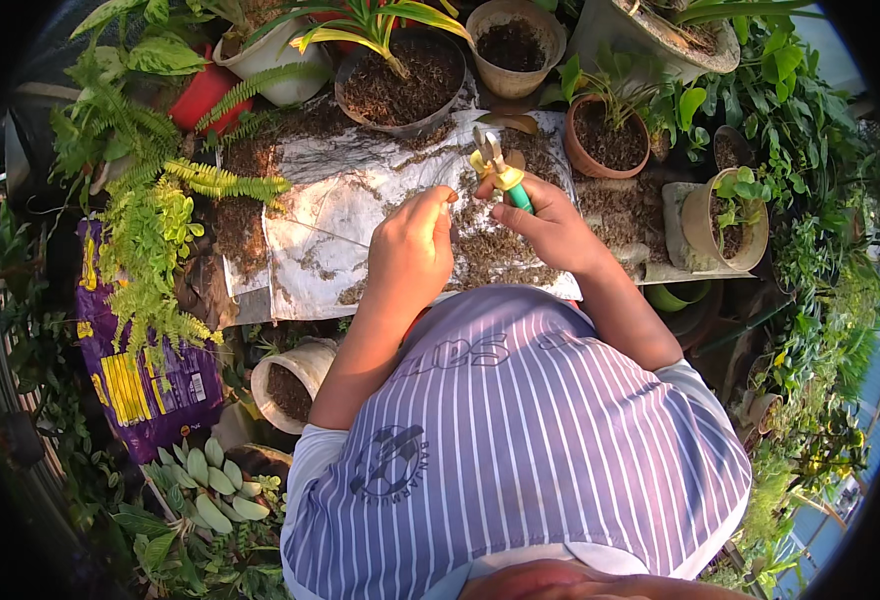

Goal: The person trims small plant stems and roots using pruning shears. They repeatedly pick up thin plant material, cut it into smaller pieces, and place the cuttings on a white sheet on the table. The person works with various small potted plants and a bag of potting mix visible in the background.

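Note:
My right hand (pixel 552 225) grips a pair of pruning shears (pixel 516 191) with green and yellow handles. The metal blades point away from me, over a white sheet (pixel 320 262) strewn with dark soil. To the left of the shears, my left hand (pixel 412 247) is raised above the same sheet with its fingers curled together. A small brown spot shows at its fingertips; whether the hand holds anything is hidden. Beyond both hands stands a black pot (pixel 402 86) with a strappy-leaved plant in it. A terracotta-coloured pot (pixel 606 139) is just past my right hand.
At the back are a soil-filled beige pot (pixel 515 49) and a large grey pot (pixel 650 45). A beige pot (pixel 725 221) stands at the right edge. Fern fronds (pixel 222 180) overhang the left. A purple bag (pixel 147 367) and a tilted white pot (pixel 290 382) are lower left.

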`<state>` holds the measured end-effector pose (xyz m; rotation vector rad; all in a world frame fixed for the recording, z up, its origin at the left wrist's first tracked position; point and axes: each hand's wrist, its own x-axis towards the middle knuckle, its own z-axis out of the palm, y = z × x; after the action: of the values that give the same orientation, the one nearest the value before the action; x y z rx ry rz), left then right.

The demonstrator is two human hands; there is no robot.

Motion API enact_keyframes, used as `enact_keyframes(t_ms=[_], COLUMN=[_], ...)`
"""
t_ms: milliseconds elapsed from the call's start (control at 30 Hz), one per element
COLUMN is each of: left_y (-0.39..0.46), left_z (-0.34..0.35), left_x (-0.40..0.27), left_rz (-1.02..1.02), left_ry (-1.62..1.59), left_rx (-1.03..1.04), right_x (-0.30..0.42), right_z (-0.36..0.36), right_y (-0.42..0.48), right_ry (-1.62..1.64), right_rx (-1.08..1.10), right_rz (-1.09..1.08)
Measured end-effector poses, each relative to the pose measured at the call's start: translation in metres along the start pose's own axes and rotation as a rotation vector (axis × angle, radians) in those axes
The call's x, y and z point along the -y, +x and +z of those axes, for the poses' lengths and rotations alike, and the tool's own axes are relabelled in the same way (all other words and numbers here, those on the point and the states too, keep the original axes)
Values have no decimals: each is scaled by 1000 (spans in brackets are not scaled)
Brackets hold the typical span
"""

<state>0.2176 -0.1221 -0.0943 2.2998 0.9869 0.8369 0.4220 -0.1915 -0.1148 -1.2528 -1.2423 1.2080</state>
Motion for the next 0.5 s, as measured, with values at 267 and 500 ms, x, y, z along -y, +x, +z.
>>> enact_keyframes(t_ms=[267,500], left_y=[9,15], left_z=[-14,-22], left_x=[9,25], left_rz=[148,331], left_ry=[111,49], left_rx=[48,45], right_x=[8,18], right_z=[19,38], right_y=[3,4], right_ry=[-343,-421], right_rx=[-178,-280], right_rz=[-323,-408])
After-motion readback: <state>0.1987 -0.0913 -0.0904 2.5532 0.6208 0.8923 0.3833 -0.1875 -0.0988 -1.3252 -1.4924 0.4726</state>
